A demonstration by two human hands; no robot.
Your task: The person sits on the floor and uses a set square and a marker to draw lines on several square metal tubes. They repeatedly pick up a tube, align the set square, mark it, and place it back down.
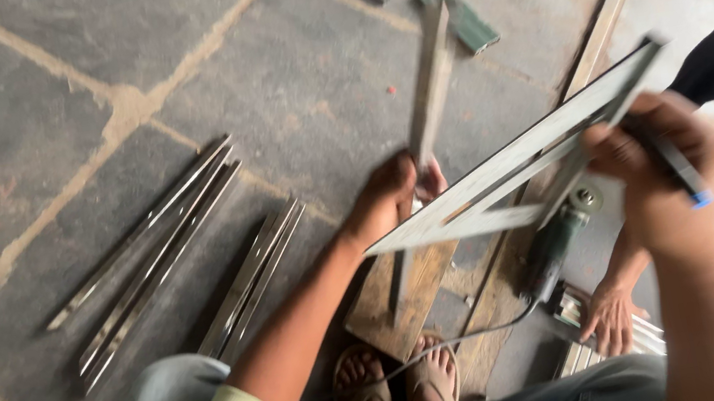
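- Long flat metal strip [429,101], grey, blurred, raised steeply off the floor, lower end gripped in left hand [390,193].
- Pale metal framing square [516,169], tilted, upper end held in right hand [661,169].
- Dark pen with blue tip [672,167], clasped in same right hand.

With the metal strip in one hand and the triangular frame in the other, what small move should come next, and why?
Probably lower the metal strip onto the triangular metal frame. The left hand holds the strip upright beside the frame's near corner, while the right hand, which also grips a pen, holds the frame up off the floor.
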